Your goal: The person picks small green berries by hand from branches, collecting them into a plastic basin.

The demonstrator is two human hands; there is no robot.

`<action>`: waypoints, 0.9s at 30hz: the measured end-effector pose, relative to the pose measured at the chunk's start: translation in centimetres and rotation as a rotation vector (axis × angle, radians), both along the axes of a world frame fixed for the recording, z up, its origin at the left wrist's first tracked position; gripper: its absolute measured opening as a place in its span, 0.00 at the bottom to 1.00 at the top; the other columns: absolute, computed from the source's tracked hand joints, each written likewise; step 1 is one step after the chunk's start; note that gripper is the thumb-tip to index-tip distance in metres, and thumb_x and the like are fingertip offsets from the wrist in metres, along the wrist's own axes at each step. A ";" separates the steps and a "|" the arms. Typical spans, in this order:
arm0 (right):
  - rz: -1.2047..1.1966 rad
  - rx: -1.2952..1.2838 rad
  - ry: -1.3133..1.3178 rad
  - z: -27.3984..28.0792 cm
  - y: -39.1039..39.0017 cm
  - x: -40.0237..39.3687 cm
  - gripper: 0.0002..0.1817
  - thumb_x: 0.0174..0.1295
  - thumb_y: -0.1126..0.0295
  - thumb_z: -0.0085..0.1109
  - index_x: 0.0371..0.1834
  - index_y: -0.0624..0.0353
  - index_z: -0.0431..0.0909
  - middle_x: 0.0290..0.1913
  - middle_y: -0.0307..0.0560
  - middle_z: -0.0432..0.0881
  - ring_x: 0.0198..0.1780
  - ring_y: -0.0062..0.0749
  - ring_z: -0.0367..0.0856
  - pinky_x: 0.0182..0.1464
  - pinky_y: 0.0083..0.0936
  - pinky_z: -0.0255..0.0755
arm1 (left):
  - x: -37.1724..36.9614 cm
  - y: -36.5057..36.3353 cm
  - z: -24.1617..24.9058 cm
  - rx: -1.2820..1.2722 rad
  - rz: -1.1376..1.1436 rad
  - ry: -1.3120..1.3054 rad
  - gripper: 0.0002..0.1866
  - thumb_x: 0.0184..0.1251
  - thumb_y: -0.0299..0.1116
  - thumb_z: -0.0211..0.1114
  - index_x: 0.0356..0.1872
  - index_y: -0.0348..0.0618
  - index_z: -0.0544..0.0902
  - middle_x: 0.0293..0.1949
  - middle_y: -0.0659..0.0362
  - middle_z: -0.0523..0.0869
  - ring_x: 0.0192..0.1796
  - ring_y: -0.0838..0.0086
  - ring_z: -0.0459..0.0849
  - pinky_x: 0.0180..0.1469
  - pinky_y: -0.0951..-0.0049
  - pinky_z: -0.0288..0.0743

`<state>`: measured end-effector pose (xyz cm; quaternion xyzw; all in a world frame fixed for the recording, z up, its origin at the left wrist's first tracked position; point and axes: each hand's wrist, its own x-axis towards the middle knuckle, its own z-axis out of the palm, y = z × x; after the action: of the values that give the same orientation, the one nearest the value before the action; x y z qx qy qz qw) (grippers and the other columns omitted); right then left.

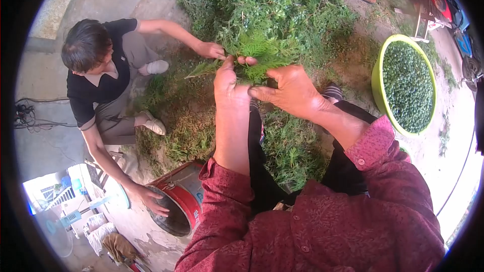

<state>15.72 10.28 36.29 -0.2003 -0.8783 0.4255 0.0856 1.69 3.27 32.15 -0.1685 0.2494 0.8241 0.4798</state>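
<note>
Head view: nearest, my left hand (229, 84) pinches a feathery conifer sprig (263, 50) between thumb and fingers, while my right hand (293, 89) is half open beside it; whether it grips any, I can't tell. By my feet lie loose cuttings (292, 148). To the right, a lime-green tub (378, 85) looks nearly full of small green cones (409, 85). Beyond, a large heap of leafy branches (272, 2), cones visible among them, remains unstripped, I judge.
</note>
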 end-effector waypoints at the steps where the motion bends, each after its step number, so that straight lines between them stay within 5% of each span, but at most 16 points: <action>1: -0.020 -0.153 0.046 -0.6 -0.1 -0.1 0.13 0.52 0.67 0.63 0.34 0.66 0.78 0.26 0.41 0.80 0.24 0.18 0.72 0.28 0.19 0.69 | 0.0 0.1 0.0 0.007 0.015 -0.032 0.08 0.69 0.32 0.42 0.36 0.39 0.66 0.24 0.60 0.69 0.25 0.74 0.68 0.29 0.73 0.69; 6: -0.049 -0.402 0.469 -2.0 -0.3 -0.3 0.11 0.52 0.66 0.62 0.30 0.64 0.78 0.20 0.36 0.76 0.17 0.21 0.69 0.19 0.20 0.63 | 0.5 -0.7 1.0 0.121 -0.070 0.041 0.08 0.69 0.32 0.41 0.37 0.39 0.67 0.25 0.60 0.71 0.20 0.77 0.64 0.22 0.77 0.63; 8: 0.068 -1.097 -0.050 1.0 0.6 0.6 0.06 0.52 0.70 0.60 0.26 0.61 0.78 0.17 0.34 0.73 0.14 0.15 0.64 0.14 0.16 0.55 | 0.9 -0.4 2.0 -0.195 -0.102 0.219 0.10 0.69 0.32 0.41 0.35 0.40 0.69 0.25 0.58 0.73 0.18 0.78 0.64 0.18 0.79 0.59; 9: 0.185 -1.220 -0.053 1.4 -0.1 1.0 0.04 0.52 0.73 0.59 0.25 0.61 0.78 0.16 0.35 0.71 0.13 0.12 0.60 0.13 0.11 0.49 | 0.5 -0.1 2.0 -0.288 -0.070 0.304 0.11 0.69 0.33 0.41 0.33 0.40 0.71 0.26 0.58 0.74 0.18 0.77 0.65 0.18 0.80 0.58; 10: 0.332 -1.086 -0.043 2.0 -0.5 1.6 0.06 0.51 0.67 0.61 0.26 0.58 0.79 0.16 0.32 0.71 0.13 0.11 0.59 0.13 0.12 0.48 | 0.2 -0.3 1.7 -0.276 -0.042 0.302 0.11 0.69 0.33 0.41 0.33 0.40 0.71 0.26 0.58 0.74 0.18 0.77 0.65 0.18 0.80 0.58; 12: 0.246 -1.229 -0.036 0.4 -0.7 2.0 0.07 0.53 0.67 0.60 0.25 0.58 0.78 0.15 0.31 0.69 0.13 0.11 0.59 0.13 0.12 0.48 | -0.3 -1.4 0.0 -0.025 -0.070 0.361 0.11 0.69 0.34 0.41 0.32 0.40 0.71 0.25 0.59 0.74 0.18 0.78 0.65 0.18 0.79 0.58; 14: 0.142 -1.336 0.050 -0.3 0.5 2.4 0.07 0.55 0.68 0.58 0.26 0.59 0.77 0.17 0.33 0.69 0.14 0.12 0.58 0.13 0.12 0.47 | -0.9 -1.9 -1.2 -0.036 -0.094 0.439 0.09 0.68 0.32 0.43 0.33 0.41 0.71 0.25 0.58 0.74 0.18 0.78 0.64 0.18 0.78 0.58; 16: 0.052 -1.354 0.250 -0.3 1.4 3.5 0.07 0.58 0.69 0.52 0.31 0.63 0.74 0.22 0.38 0.70 0.13 0.13 0.57 0.13 0.12 0.49 | -0.4 -2.9 -1.2 -0.224 -0.005 0.223 0.07 0.68 0.30 0.45 0.34 0.42 0.71 0.25 0.57 0.74 0.18 0.78 0.64 0.18 0.77 0.59; 20: -0.040 -1.656 0.606 -2.0 2.4 10.2 0.08 0.57 0.68 0.53 0.35 0.60 0.69 0.26 0.42 0.69 0.18 0.17 0.59 0.16 0.12 0.54 | 1.5 -9.0 1.7 -0.342 0.102 0.349 0.04 0.65 0.31 0.51 0.35 0.44 0.71 0.26 0.55 0.77 0.19 0.76 0.65 0.19 0.73 0.61; 27: -0.272 -1.524 0.973 -1.9 3.8 29.9 0.12 0.62 0.64 0.50 0.38 0.64 0.67 0.29 0.40 0.64 0.19 0.16 0.57 0.16 0.12 0.52 | -0.2 -24.4 2.2 -0.485 0.308 0.549 0.06 0.62 0.28 0.54 0.38 0.39 0.72 0.28 0.54 0.78 0.20 0.74 0.68 0.20 0.70 0.65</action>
<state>45.66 14.04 34.40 -0.1028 -0.1956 0.9139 0.3404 1.52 -21.18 34.34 -0.0860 0.5277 0.8179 0.2124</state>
